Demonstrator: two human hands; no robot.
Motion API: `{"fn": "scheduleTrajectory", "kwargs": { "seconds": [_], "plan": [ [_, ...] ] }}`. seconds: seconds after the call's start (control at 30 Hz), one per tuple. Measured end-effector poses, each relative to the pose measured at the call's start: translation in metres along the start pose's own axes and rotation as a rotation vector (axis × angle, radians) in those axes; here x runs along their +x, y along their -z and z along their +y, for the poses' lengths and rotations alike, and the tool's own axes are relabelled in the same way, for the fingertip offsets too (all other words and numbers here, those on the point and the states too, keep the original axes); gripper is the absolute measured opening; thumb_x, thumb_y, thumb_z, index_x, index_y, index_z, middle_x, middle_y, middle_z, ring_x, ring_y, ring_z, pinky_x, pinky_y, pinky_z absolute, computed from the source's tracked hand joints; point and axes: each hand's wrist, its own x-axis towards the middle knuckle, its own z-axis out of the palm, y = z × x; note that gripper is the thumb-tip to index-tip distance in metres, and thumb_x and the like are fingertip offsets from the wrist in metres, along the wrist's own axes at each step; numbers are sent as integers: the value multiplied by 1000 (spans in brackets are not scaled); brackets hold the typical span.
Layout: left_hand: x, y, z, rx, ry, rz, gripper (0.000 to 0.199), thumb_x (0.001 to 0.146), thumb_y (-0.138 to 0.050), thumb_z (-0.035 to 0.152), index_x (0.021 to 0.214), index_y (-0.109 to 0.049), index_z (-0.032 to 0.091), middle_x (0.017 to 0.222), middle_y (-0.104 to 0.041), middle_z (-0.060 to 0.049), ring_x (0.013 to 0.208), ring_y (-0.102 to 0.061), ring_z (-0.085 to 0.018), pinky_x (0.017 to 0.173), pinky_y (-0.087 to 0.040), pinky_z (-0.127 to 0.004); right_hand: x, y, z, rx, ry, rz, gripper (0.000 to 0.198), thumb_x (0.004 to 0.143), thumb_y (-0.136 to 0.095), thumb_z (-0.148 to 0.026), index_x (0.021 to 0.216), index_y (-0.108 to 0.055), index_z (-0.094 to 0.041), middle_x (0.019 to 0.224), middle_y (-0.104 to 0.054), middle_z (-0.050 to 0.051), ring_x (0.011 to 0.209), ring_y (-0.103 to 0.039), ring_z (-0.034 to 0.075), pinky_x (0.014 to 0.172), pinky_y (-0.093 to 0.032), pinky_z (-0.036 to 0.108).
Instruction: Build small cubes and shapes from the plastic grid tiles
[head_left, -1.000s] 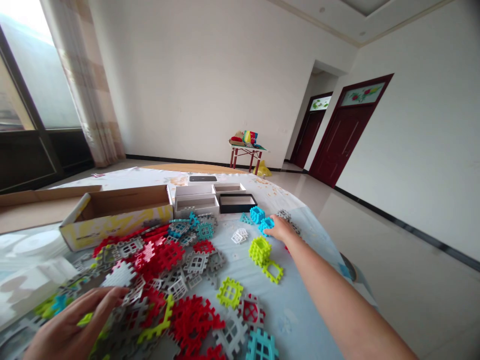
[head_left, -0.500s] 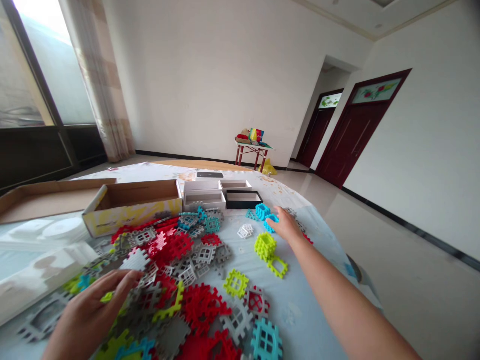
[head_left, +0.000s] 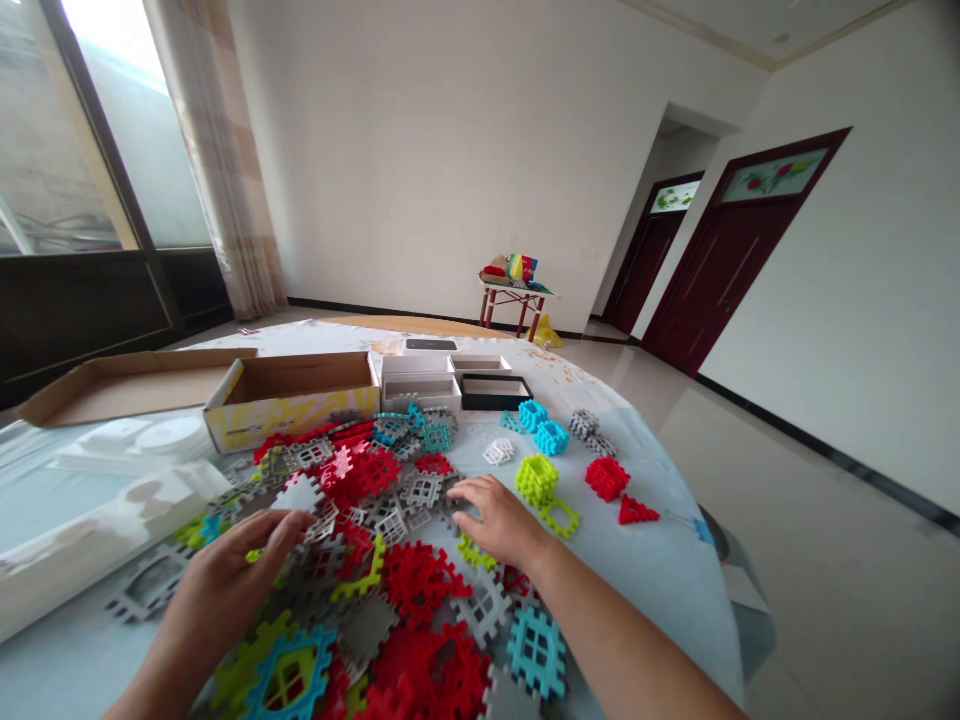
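Note:
My left hand (head_left: pixel 244 565) rests over the left part of a heap of interlocking plastic tiles, fingers loosely stretched, near a pale grey tile (head_left: pixel 298 497). My right hand (head_left: pixel 501 522) reaches over the heap's right edge with fingers and thumb apart, close to a grey window tile (head_left: pixel 422 489). Nothing shows in its grasp. Right of it stands a stack of lime-green tiles (head_left: pixel 535 480), with a lime frame tile (head_left: pixel 561 518) beside it. Behind are two blue cube-like stacks, one nearer (head_left: pixel 551 437) and one farther (head_left: pixel 532 415). Part of a lime tile (head_left: pixel 475 552) shows under my right hand.
A red stack (head_left: pixel 607 479), a red triangular piece (head_left: pixel 637 511) and grey stacks (head_left: pixel 584 424) stand on the right. Behind the heap are an open cardboard box (head_left: pixel 292 415), small white boxes (head_left: pixel 418 390) and a black-rimmed tray (head_left: pixel 496 402). White plastic packaging (head_left: pixel 112 540) lies left.
My right hand has left the blue stack and moved left and nearer, to the heap's edge. The blue stack stays on the table. My left hand keeps much the same pose; the view shifts slightly.

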Motion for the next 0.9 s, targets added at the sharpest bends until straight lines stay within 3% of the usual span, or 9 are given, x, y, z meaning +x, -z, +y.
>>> {"fn": "scheduleTrajectory", "kwargs": {
  "seconds": [0.33,0.5,0.67,0.9],
  "plan": [
    [1,-1,-3,-10,42,-10,47,70,-44,62,80,-65,20,77,-71,0,76,-64,-17,72,-45,-21,7,-20,8,-166,113,-97,48,81,-52,-19,129,-44,-21,136,-43,8,125,-36,21,103,-30,39],
    [1,-1,-2,-11,54,3,50,67,-46,65,78,-66,21,77,-72,0,77,-64,-19,71,-47,-23,4,-18,6,-209,120,-48,32,82,-53,-16,113,-56,-23,117,-56,5,107,-50,18,93,-38,34],
    [3,0,-3,-10,56,3,50,64,-45,67,77,-66,22,77,-72,1,76,-65,-19,71,-48,-23,0,-13,5,-224,145,-17,20,82,-54,-15,101,-59,-21,101,-58,4,97,-52,16,87,-39,31],
    [10,-8,-35,-8,62,-41,49,67,-46,66,83,-65,24,86,-72,1,86,-63,-20,81,-45,-25,-1,-9,1,-223,143,-1,7,83,-56,-19,90,-58,-20,102,-60,4,100,-52,18,87,-37,32]
  ]
}}
